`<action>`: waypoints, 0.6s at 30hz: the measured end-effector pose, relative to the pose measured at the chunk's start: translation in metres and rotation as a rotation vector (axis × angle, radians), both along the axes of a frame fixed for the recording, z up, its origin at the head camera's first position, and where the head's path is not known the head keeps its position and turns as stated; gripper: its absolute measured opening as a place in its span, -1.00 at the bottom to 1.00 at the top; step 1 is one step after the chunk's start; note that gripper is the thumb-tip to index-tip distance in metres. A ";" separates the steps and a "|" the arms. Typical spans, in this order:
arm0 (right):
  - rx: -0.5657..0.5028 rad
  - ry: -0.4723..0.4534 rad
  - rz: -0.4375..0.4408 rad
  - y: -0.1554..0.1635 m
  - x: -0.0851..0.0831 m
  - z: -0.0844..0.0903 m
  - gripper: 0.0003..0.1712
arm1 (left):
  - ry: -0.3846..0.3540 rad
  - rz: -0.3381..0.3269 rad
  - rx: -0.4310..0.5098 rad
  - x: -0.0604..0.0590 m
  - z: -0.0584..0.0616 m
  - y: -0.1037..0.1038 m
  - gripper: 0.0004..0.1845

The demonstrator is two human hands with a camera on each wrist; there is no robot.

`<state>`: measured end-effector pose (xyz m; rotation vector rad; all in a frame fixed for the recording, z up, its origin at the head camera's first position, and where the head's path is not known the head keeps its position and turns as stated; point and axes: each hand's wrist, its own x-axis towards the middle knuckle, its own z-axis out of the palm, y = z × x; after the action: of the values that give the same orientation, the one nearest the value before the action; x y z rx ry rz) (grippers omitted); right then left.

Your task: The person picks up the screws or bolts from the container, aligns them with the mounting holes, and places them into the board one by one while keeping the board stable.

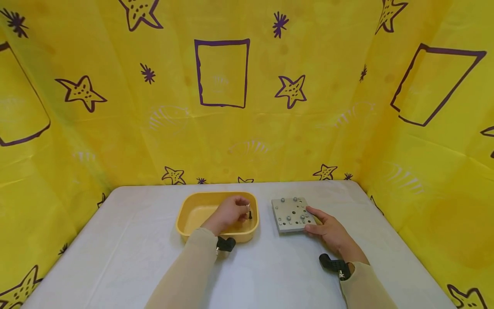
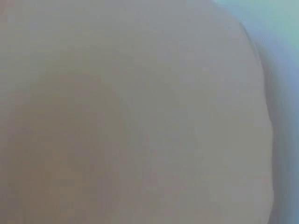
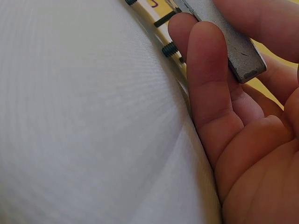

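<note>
**Picking a screw from the tray, plate steadied**

On the left, the left hand (image 1: 228, 213) is inside the yellow tray (image 1: 193, 214), which stands on the white table (image 1: 135, 240). Its fingers are curled together and pinch a small dark screw (image 1: 250, 214) near the right wall of the tray. The left wrist view is only blur, so it does not confirm the grip.

To the right, well apart from the tray, lies the grey plate (image 1: 292, 214) with holes and some screws already in it. The right hand (image 1: 328, 229) holds its near right corner; the fingers (image 3: 205, 79) are clamped on the edge of the plate (image 3: 238, 46), thumb on top. Screw ends (image 3: 169, 49) show under the plate.

For a good step, I think the pinch should stay at the screw head, so the thread is free and upright. The right hand should keep the plate flat and not moving.
</note>
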<state>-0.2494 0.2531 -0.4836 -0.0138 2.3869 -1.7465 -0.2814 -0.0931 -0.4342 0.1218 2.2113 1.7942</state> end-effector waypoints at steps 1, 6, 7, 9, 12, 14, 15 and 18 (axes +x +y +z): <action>0.000 0.002 0.003 0.000 0.000 0.000 0.03 | -0.012 0.003 0.032 0.000 0.002 0.000 -0.79; -0.006 -0.001 0.006 0.001 0.000 0.000 0.04 | -0.084 0.037 0.187 0.003 0.009 0.002 -0.73; -0.008 -0.002 0.007 0.001 0.000 0.000 0.04 | -0.092 0.044 0.203 0.004 0.010 0.002 -0.73; -0.012 -0.003 0.008 0.001 0.000 -0.001 0.04 | -0.094 0.051 0.228 0.005 0.012 0.002 -0.73; -0.012 0.000 0.008 0.002 -0.001 -0.001 0.04 | -0.064 0.046 0.206 0.005 0.012 0.002 -0.74; -0.009 0.001 0.008 0.002 0.000 0.000 0.04 | -0.038 0.036 0.184 0.005 0.012 0.003 -0.74; -0.005 0.001 0.009 0.002 0.000 0.000 0.04 | -0.028 0.032 0.174 0.005 0.012 0.003 -0.74; 0.000 -0.001 0.010 0.001 0.001 0.002 0.04 | -0.001 0.021 0.160 0.006 0.013 0.003 -0.76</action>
<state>-0.2484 0.2541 -0.4820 -0.0245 2.3814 -1.7421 -0.2755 -0.0897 -0.4213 0.1310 2.0739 1.9802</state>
